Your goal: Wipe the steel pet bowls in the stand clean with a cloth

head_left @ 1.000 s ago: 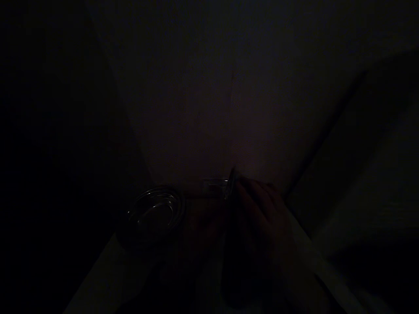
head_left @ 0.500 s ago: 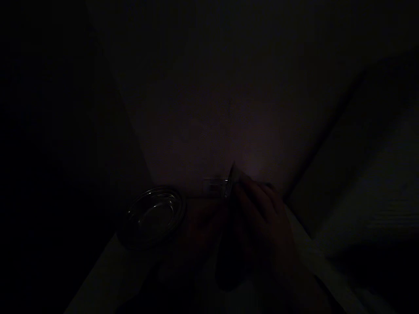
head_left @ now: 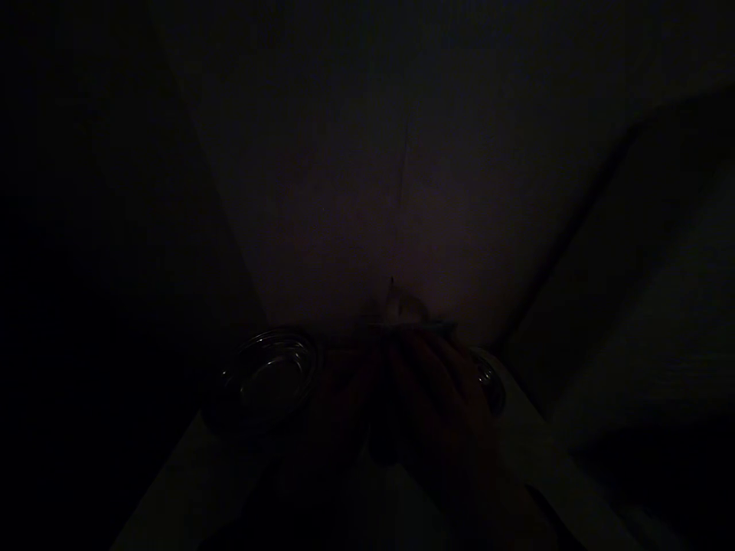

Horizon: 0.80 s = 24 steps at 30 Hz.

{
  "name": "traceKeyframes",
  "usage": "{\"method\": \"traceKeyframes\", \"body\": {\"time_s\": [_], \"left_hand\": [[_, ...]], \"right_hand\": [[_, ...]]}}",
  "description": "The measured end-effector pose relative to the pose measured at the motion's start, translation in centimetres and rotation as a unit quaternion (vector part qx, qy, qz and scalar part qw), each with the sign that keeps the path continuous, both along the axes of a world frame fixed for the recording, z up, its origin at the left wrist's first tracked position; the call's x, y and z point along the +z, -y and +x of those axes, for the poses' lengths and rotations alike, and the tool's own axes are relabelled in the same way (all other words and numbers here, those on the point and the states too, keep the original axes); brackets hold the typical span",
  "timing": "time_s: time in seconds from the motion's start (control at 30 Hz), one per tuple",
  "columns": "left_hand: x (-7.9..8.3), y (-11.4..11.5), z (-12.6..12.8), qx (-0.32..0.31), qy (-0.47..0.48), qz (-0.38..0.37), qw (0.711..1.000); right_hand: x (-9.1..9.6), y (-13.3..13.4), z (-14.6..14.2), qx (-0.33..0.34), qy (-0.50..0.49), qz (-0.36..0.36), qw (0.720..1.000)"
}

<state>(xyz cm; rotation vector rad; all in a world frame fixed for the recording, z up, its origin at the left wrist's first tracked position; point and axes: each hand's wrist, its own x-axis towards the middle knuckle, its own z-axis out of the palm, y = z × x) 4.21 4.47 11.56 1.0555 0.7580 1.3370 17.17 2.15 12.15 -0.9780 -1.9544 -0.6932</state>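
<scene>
Very little light falls on the scene. My right hand (head_left: 445, 390) is at the centre, its fingers bent and close together around something too dark to name. To its left, my left hand (head_left: 341, 398) shows only faintly; its fingers look curled in toward the middle. Just beyond the fingertips a pale piece with a pointed top (head_left: 406, 306) stands up, its kind unclear. A dark rounded shape (head_left: 383, 444) lies between the two hands. Beside my left hand is a shiny metal bowl (head_left: 272, 383).
A second shiny rounded dish (head_left: 491, 379) shows in part behind my right hand. Under everything is a pale tabletop (head_left: 178, 474), meeting a plain wall (head_left: 344, 214). A dark slanted panel (head_left: 597, 252) rises at the right.
My right hand has shifted slightly left and turned, uncovering the shiny dish at the right. The pale pointed piece has turned and moved left. A shiny clear item near the fingertips is no longer visible.
</scene>
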Motion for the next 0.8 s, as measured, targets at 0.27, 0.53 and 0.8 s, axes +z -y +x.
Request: {"method": "traceKeyframes", "body": {"time_s": [0.27,0.53,0.8], "left_hand": [[-0.4,0.7,-0.3,-0.025,-0.001,0.017,1.0],[0.5,0.3,0.1,-0.01,0.02,0.028,0.999],[0.0,1.0,-0.4,-0.025,0.014,-0.002,1.0]], "right_hand": [[0.8,-0.2,1.0,-0.018,-0.02,-0.028,0.999],[0.0,0.1,-0.2,0.001,0.013,0.01,1.0],[0.7,-0.2,1.2,-0.018,-0.012,-0.047,0.999]]}}
